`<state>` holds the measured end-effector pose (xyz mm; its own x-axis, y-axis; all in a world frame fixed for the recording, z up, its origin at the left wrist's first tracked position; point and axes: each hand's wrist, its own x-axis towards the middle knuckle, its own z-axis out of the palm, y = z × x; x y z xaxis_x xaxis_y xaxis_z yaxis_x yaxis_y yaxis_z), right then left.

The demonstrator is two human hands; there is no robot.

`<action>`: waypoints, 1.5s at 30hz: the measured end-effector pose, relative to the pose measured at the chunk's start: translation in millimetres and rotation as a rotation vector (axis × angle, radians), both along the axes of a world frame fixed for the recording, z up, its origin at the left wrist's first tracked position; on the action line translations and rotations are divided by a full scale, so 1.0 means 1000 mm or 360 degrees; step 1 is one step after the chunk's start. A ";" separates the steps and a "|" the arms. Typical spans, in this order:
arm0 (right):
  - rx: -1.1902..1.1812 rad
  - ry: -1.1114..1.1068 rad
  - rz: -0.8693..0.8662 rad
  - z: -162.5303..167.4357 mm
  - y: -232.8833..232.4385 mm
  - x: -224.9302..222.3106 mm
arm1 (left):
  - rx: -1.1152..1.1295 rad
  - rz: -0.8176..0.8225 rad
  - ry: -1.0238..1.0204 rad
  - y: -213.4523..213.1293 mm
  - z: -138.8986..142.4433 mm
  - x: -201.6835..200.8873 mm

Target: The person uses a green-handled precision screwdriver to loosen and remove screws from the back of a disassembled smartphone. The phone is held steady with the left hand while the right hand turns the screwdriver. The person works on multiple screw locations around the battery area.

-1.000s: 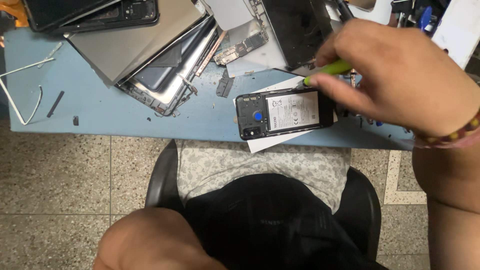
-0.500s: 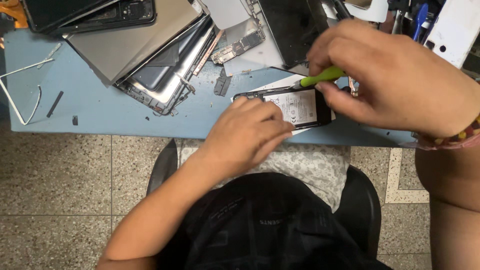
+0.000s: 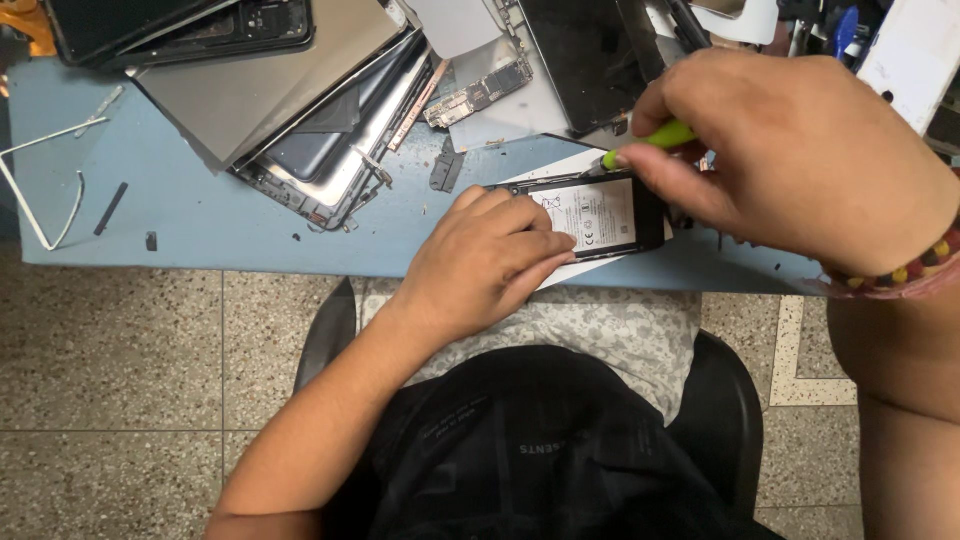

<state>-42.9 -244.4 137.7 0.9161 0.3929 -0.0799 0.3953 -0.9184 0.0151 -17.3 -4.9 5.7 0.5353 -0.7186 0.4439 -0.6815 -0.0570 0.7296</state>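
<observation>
The opened phone (image 3: 590,215) lies right at the near edge of the blue table (image 3: 220,225), toward its right end, on a white sheet of paper (image 3: 560,275) that sticks out slightly past that edge. Along the near edge to the left of the phone the table is bare up to a small dark bit (image 3: 151,241) and a short black strip (image 3: 110,208) near the left end, with a bent white wire (image 3: 45,185) at the left edge.

Behind the phone the table is crowded: a stack of flat grey panels and frames (image 3: 300,110) fills the far middle, a small circuit board (image 3: 478,95) lies beside it, a dark screen panel (image 3: 590,60) stands just behind the phone, and a small dark part (image 3: 445,172) sits just left of it. A black phone (image 3: 200,25) lies at the far left corner.

The phone has its back cover off, showing a black frame and a battery with a white label.

The left hand (image 3: 480,265) rests flat over the phone's left end, fingers together and pressed down on it, the fingertips reaching the label. The right hand (image 3: 800,160) hovers over the phone's right end, its fingers clamped on a green-handled tool (image 3: 655,138) whose tip points at the phone's far edge. A beaded bracelet (image 3: 900,275) circles the right wrist.
</observation>
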 end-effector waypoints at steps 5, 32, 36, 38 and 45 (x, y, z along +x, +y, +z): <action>0.0474 0.0029 0.0270 0.004 0.001 0.003 | 0.0007 0.0002 -0.0013 0.001 0.002 0.001; 0.0414 -0.0136 0.0148 -0.001 -0.009 -0.009 | 0.0038 -0.0001 -0.0038 0.000 -0.001 0.001; 0.0403 -0.0147 0.0059 0.000 -0.019 -0.016 | 0.0019 0.0005 -0.0040 0.000 -0.001 0.000; 0.0417 -0.0177 0.0013 -0.002 -0.022 -0.020 | 0.0004 0.0003 -0.0052 0.000 -0.001 0.001; 0.0491 -0.0239 0.0011 -0.007 -0.026 -0.024 | 0.0005 0.0018 -0.0090 0.001 -0.001 -0.001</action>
